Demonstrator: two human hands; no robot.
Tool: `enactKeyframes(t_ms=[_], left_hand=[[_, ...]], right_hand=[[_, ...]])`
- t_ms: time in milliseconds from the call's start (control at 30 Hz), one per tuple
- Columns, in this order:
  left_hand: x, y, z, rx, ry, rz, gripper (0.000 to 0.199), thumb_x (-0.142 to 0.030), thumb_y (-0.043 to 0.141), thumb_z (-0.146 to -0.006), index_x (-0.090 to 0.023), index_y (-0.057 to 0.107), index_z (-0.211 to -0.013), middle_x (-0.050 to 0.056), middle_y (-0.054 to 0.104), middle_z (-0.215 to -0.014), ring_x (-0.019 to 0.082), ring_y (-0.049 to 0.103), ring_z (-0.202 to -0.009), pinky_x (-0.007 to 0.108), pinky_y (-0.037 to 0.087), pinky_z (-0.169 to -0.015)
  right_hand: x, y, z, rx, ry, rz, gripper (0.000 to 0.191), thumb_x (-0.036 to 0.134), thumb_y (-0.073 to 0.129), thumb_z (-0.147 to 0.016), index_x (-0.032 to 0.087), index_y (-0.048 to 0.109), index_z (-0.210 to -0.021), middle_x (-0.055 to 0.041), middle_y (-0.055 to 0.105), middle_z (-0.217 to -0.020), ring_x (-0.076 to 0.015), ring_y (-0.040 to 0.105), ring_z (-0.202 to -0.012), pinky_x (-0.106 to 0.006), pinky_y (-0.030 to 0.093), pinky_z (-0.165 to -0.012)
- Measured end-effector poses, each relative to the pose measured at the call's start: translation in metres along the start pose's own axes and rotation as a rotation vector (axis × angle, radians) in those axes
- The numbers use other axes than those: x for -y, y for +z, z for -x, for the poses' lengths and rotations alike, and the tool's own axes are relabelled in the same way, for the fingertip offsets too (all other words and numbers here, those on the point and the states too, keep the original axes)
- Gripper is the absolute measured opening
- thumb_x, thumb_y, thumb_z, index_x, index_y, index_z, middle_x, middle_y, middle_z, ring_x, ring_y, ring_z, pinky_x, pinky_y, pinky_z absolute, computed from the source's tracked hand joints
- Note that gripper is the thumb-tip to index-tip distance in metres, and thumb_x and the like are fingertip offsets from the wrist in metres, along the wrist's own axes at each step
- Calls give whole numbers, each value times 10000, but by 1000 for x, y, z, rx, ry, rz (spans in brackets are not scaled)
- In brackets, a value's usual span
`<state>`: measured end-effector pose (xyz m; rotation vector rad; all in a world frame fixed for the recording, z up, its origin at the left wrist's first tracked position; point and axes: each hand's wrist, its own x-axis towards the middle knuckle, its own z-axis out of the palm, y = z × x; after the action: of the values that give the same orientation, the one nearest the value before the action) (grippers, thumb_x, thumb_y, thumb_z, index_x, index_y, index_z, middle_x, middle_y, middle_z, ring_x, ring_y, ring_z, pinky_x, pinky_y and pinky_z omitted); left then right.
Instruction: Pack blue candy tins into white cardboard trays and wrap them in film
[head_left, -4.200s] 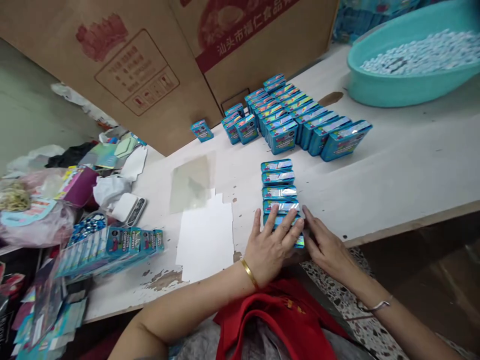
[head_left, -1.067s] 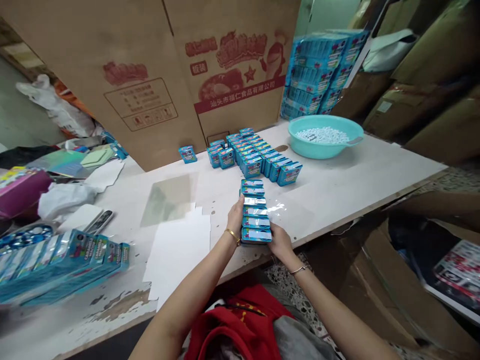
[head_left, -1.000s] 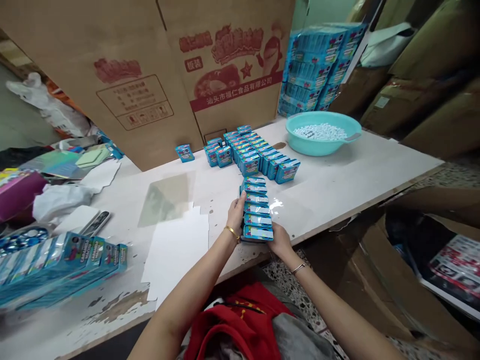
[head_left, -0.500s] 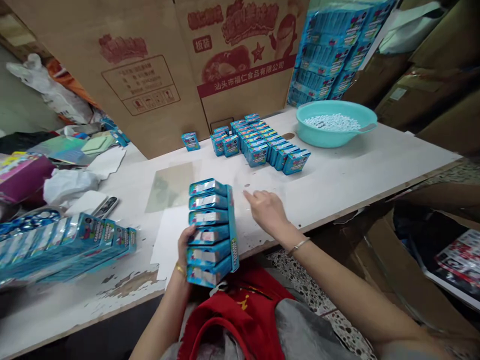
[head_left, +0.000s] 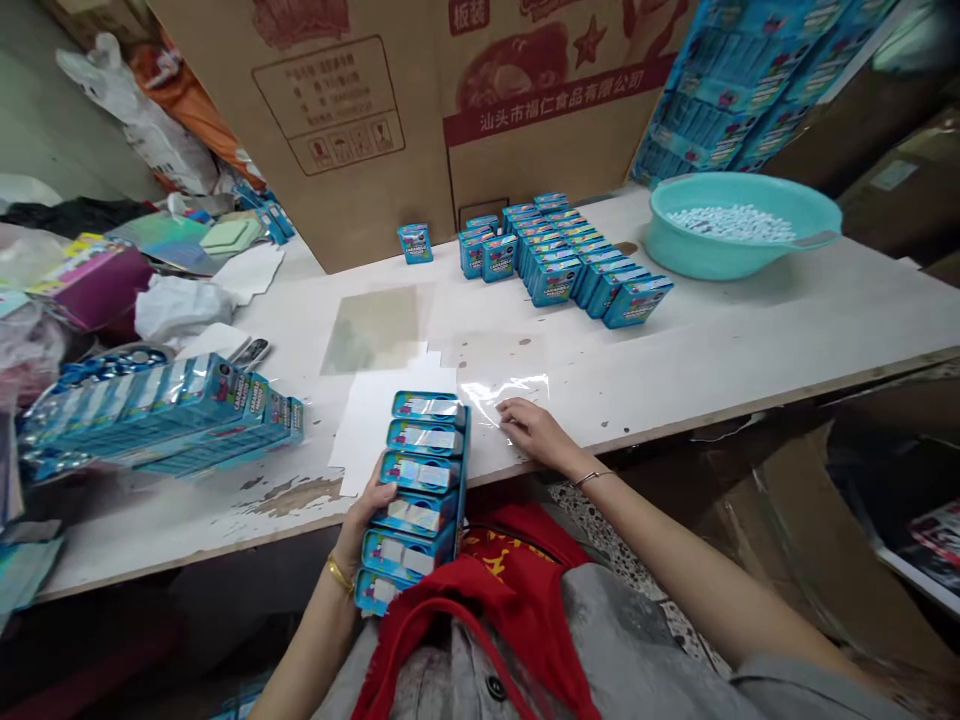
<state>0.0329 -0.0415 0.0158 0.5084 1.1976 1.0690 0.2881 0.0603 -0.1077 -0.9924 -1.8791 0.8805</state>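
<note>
My left hand (head_left: 367, 515) grips a block of several small blue candy boxes (head_left: 420, 472) from its left side. The block is tilted, and its lower end rests close to the red apron (head_left: 495, 590). To the right, my right hand (head_left: 534, 432) is low over the table edge, with its fingers bent together at a sheet of clear plastic film (head_left: 480, 400). The film catches the light and lies partly behind the fingertips. Under and behind the block is white paper (head_left: 367, 410).
Rows of blue boxes (head_left: 555, 278) stand mid-table, with a single box (head_left: 415, 243) apart. A turquoise basin (head_left: 720, 262) holds small white pieces. Wrapped box packs (head_left: 187, 400) lie left. A large carton (head_left: 360, 200) stands behind.
The block of boxes in my left hand has come lower and closer to my body. My right hand's pointing finger has bent in, and the fingers now meet the plastic film. The view has shifted.
</note>
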Motion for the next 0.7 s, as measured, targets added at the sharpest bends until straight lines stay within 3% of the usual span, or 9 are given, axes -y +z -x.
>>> enactKeyframes(t_ms=[100, 200, 367, 500, 700], left_hand=[[9, 12, -14, 93, -13, -57, 773, -351, 800, -546, -218, 559, -1268, 73, 700, -1108, 335, 658, -1010, 405, 546, -829], [17, 15, -28, 160, -33, -138, 772, -345, 807, -538, -200, 555, -1253, 92, 696, -1101, 320, 659, -997, 378, 525, -828], [26, 10, -42, 118, -80, -186, 717, -373, 801, -563, -164, 562, -1206, 106, 702, -1042, 297, 672, -919, 363, 523, -763], [24, 13, -40, 103, -61, -246, 697, -367, 798, -586, -184, 557, -1213, 89, 702, -1028, 278, 669, -903, 350, 516, -760], [17, 31, -31, 165, -43, -308, 761, -322, 780, -634, -244, 475, -1327, 75, 660, -1140, 280, 630, -1024, 342, 493, -830]], right_hand=[[-1, 12, -2, -43, 31, -3, 112, 169, 488, -830, 190, 565, -751, -123, 628, -1063, -217, 554, -1054, -401, 428, -952], [1, 13, -8, -81, 88, -51, 137, 150, 475, -819, 195, 583, -747, -84, 648, -949, -196, 577, -941, -361, 453, -877], [7, 0, -24, -209, 168, -88, 156, 239, 538, -843, 197, 590, -703, -29, 596, -749, -169, 551, -756, -293, 437, -708], [14, -1, -35, -268, 180, -146, 148, 243, 601, -811, 196, 623, -672, -15, 553, -729, -155, 528, -720, -273, 406, -652], [10, -1, -32, -204, 243, -301, 90, 223, 630, -772, 198, 712, -745, -3, 533, -713, -147, 515, -701, -277, 400, -657]])
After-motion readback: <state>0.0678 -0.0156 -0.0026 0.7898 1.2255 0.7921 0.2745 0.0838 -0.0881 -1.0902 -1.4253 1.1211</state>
